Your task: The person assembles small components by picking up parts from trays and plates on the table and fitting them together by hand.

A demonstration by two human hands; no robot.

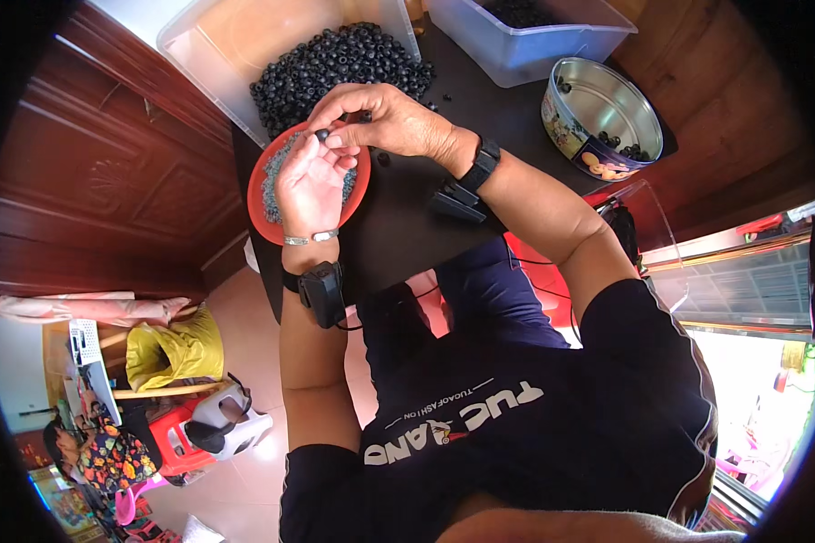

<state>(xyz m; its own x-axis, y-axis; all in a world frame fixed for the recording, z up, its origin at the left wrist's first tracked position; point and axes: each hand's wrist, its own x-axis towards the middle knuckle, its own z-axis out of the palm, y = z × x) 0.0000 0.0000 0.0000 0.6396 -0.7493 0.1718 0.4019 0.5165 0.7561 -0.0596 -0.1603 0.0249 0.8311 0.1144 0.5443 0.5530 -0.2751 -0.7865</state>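
Dark tabletop (398, 213) | your left hand (310, 192) and right hand (394, 119) pinch one black bead (322, 135) | probably light, hard, slick; hold opposite sides

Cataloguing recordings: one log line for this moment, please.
left hand: at black bead, over red bowl; right hand: at same bead; tin: at right

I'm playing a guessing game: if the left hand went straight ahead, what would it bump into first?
The left hand would probably bump the right hand first, near the small black bead; depth is hard to tell.
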